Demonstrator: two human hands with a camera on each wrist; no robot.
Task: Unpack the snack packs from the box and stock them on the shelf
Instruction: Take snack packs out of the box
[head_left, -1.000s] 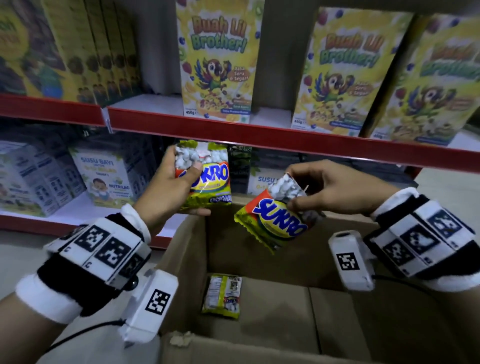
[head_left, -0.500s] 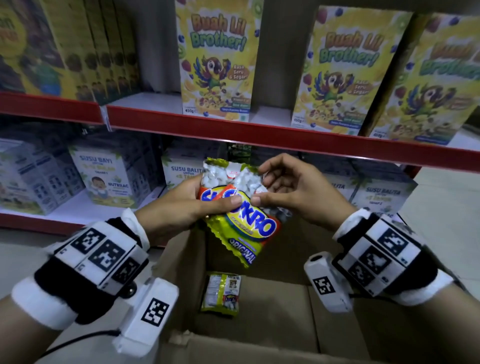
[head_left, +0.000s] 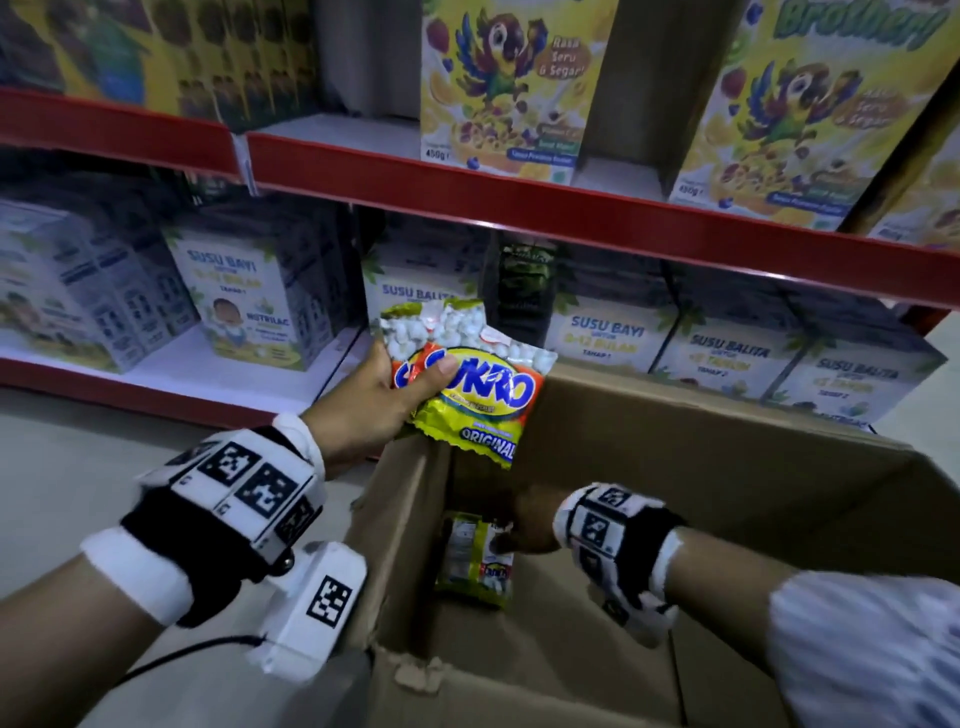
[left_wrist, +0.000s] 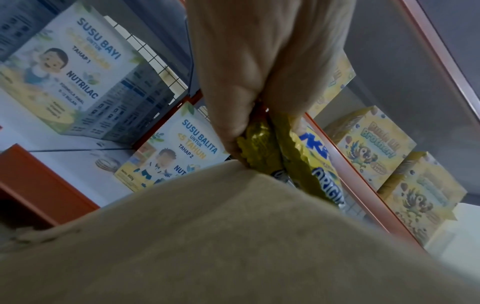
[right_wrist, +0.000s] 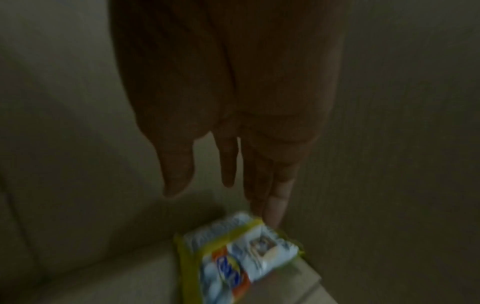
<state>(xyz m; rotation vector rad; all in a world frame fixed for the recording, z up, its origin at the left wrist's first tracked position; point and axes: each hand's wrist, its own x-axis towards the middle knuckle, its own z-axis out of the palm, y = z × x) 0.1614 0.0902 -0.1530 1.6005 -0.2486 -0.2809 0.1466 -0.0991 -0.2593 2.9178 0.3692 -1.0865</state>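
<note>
**A:** Where are your hands right now?

**B:** Your left hand (head_left: 371, 402) grasps two yellow-and-orange plastic snack packs (head_left: 467, 379) with "SUKRO" lettering, thumb pressed across the front one, fingers behind. You hold them above the near-left corner of the open brown cardboard box (head_left: 727, 441), in front of the lower shelf. From the left wrist view the crinkled yellow bottom edges of the held packs (left_wrist: 288, 156) stick out below your palm.

**A:** And the right?

**B:** Your right hand (head_left: 530, 522) is down inside the box, fingers straight and slightly spread, reaching toward the last snack pack (head_left: 475, 564) lying flat on the box floor against the left wall. In the right wrist view your fingertips (right_wrist: 275, 214) are at its top edge; the picture is dark and blurred, so I cannot tell whether they touch the lying pack (right_wrist: 241, 259). Nothing is gripped in that hand.

**A:** What's on the shelving?

**B:** The red-edged lower shelf (head_left: 171, 364) carries pale "SUSU BAYI" and "SUSU BALITA" milk cartons (head_left: 244, 301). The shelf above holds tall yellow cereal boxes with a parrot (head_left: 511, 88).
</note>
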